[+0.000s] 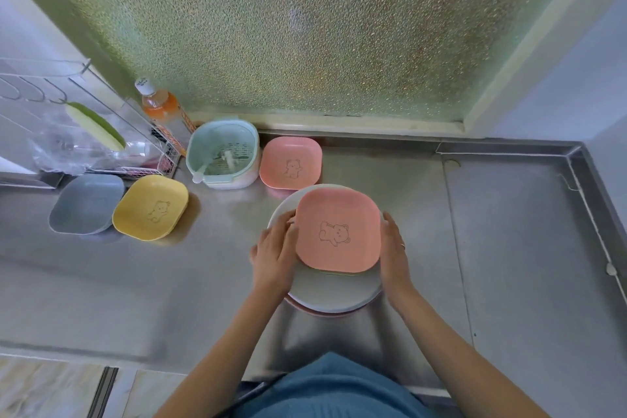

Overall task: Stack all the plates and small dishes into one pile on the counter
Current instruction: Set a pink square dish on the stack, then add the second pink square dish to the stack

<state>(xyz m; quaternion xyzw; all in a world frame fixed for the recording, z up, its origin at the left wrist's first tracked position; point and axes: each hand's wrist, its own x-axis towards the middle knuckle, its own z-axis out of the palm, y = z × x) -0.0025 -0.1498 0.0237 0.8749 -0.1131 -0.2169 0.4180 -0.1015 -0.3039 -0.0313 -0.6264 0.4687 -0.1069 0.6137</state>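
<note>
Head view: person stands at a steel table [390, 332], looking down on a pile in progress at centre.
Pile: pink dish [337, 231] with a bear print sits on top of a white round plate [334, 292]; a pale green edge shows just under the pink dish, and a pinkish rim shows under the white plate on the near side.
Left hand [274, 253]: fingers fairly straight, laid on the left rim of the white plate and touching the left edge of the pink dish; pressing, not pinching.
Right hand [393, 253]: fingers straight and together, flat against the right edge of the pink dish and plate; ring visible on one finger.
Arm pose: both forearms reach forward from the body and converge on the pile, palms turned inward facing each other.
Step in hand, as I judge it: squaring the pink dish on the pile.
Doing it well: push evenly from both sides so the square dish centres on the round plate; check it seats flat in the dish below.
Still loose: second pink dish [291, 163] just beyond the pile; yellow dish [151, 207] and grey dish [86, 204] far left, touching or overlapping each other.
Other: mint strainer basket [222, 153], orange bottle [159, 105], wire rack [68, 119] at far left.
Progress: roughly half, three dishes to collect.
</note>
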